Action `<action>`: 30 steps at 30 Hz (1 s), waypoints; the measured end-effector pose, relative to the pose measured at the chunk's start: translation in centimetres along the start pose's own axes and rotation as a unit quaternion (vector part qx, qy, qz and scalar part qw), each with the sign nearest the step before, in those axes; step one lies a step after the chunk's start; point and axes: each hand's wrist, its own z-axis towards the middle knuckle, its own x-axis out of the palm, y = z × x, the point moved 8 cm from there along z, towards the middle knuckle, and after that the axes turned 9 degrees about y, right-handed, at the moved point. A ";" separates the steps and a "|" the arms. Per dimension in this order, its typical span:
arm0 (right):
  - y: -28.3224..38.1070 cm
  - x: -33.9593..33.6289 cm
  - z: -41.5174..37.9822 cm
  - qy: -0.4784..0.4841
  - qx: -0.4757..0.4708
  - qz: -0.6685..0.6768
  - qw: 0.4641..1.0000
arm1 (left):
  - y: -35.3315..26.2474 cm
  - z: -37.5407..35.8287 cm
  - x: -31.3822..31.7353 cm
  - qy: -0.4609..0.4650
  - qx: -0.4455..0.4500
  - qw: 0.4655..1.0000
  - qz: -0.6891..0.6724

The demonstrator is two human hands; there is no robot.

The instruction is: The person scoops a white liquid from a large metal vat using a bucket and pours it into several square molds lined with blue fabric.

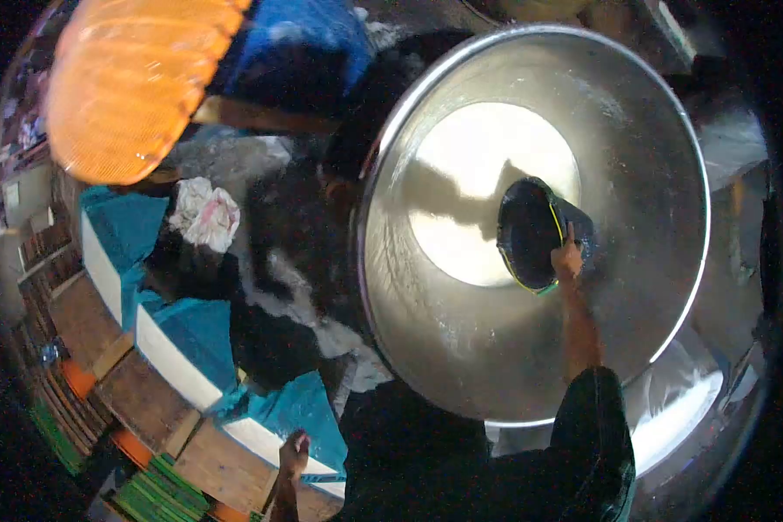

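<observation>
Room: dim, cluttered spot, fisheye view; orange mesh basket up top left, teal-and-white blocks along the left, wood planks under them.
Surface: big steel vat, shiny walls, white liquid pooled at the bottom.
Bucket: black bucket down inside the vat, tipped on its side, mouth facing up and left toward the camera, long axis slanting off toward the vat's right wall.
Right hand: right hand with fingers closed over the bucket's rim at its lower right.
Left hand: left hand low by the teal blocks; can't tell its grip.
Open room: lots of free wall all around the bucket.
</observation>
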 end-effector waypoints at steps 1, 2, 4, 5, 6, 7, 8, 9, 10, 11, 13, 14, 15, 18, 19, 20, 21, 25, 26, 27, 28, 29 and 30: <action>0.0 1.1 0.6 0.008 0.008 -0.002 1.000 | -0.3 -1.4 -0.2 -0.001 -0.046 0.998 -0.035; -0.3 2.2 1.3 0.019 0.049 -0.019 0.998 | 4.2 -1.4 1.6 -0.003 0.007 0.999 0.040; -0.7 5.0 2.7 0.039 0.094 -0.040 0.994 | 8.0 -3.1 3.5 0.043 -0.136 0.954 -0.263; -1.0 7.2 3.9 0.053 0.112 -0.036 0.992 | 7.2 -3.4 3.3 0.067 -0.139 0.956 -0.251; -0.4 8.7 4.3 0.063 0.123 -0.035 0.990 | 7.3 -3.3 3.1 0.069 -0.146 0.956 -0.247; 0.1 10.3 4.7 0.074 0.134 -0.034 0.988 | 7.6 -3.7 3.4 0.096 -0.120 0.944 -0.291; 4.4 11.6 4.0 0.064 0.087 -0.051 0.993 | 7.6 -3.4 3.5 0.120 -0.089 0.930 -0.334; 8.1 12.6 3.4 0.054 0.040 -0.068 0.995 | 6.9 -3.1 2.8 0.120 -0.092 0.932 -0.331; 10.1 14.6 3.4 0.075 0.009 -0.007 0.997 | 4.2 -3.0 1.6 0.110 -0.147 0.933 -0.311; 12.1 15.8 3.1 0.091 -0.011 0.010 0.996 | 2.4 -3.3 1.1 0.100 -0.202 0.930 -0.290; 16.7 17.6 2.0 0.119 -0.043 0.000 0.992 | -0.2 -3.5 0.3 0.044 -0.175 0.954 -0.241; 18.9 16.3 1.2 0.148 -0.040 0.003 0.988 | -1.3 -2.8 0.1 0.023 -0.177 0.956 -0.232; 20.0 16.2 0.7 0.151 -0.051 0.018 0.987 | -2.2 -2.4 -0.1 0.002 -0.179 0.959 -0.222; 20.5 15.6 -1.0 0.162 -0.074 0.039 0.983 | -3.0 -3.0 0.0 -0.022 -0.143 0.953 -0.266; 20.7 15.5 -0.8 0.158 -0.147 0.060 0.975 | -2.7 -2.4 0.1 -0.022 -0.130 0.959 -0.252; 20.5 15.5 -0.6 0.152 -0.219 0.079 0.961 | -1.0 -1.9 1.0 -0.025 -0.087 0.978 -0.187; 19.1 15.7 0.3 0.129 -0.258 0.107 0.951 | 0.2 -1.4 1.4 -0.028 -0.076 0.978 -0.192; 10.8 16.3 1.3 0.221 -0.346 0.294 0.863 | -2.8 1.7 0.7 -0.064 0.050 0.964 -0.251; 12.2 13.2 -1.4 0.115 -0.341 0.253 0.898 | -4.9 1.8 -0.2 -0.071 0.029 0.979 -0.189; 13.2 10.8 -3.8 0.180 -0.317 0.364 0.857 | -7.0 2.5 -1.5 -0.077 0.008 0.989 -0.125; 12.5 11.1 -4.0 0.176 -0.330 0.336 0.864 | -8.5 3.3 -2.1 -0.081 0.010 0.988 -0.128; 12.3 10.2 -4.4 0.167 -0.339 0.323 0.868 | -11.7 4.1 -2.6 -0.112 0.091 0.989 -0.018; 12.2 9.3 -4.9 0.158 -0.347 0.311 0.870 | -15.3 4.5 -2.9 -0.143 0.167 0.971 0.095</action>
